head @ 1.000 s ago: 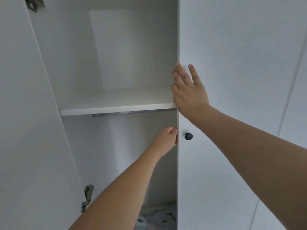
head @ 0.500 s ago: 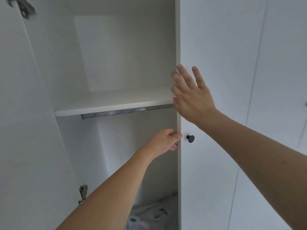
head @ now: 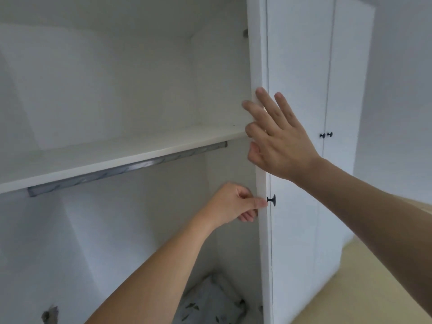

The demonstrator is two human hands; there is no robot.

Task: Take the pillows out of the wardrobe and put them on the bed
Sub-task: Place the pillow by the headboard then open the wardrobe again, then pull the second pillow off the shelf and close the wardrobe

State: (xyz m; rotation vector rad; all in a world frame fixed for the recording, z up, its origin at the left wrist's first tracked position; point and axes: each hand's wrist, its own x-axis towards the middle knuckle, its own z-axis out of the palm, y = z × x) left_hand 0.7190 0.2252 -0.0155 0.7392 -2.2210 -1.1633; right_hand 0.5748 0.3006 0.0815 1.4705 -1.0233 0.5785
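White wardrobe [head: 117,90], left bay open: bare shelf [head: 112,155], metal rail [head: 126,168] beneath. Door [head: 263,230] edge-on, black knob [head: 273,200]. Left hand [head: 231,203] pinches the door edge beside the knob; right hand [head: 278,141] lies flat, fingers spread, higher on it. Patterned pillow [head: 210,305] on the wardrobe floor, partly hidden by forearm and door, blurred. Since half a second ago the door has swung further open.

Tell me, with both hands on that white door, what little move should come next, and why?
Probably swing the right door further open. The left hand pinches its edge beside the black knob and the right hand lies flat on its front, so both are set to move it. The patterned pillow lies on the wardrobe floor, partly behind that door; a wider opening should make it easier to lift out.
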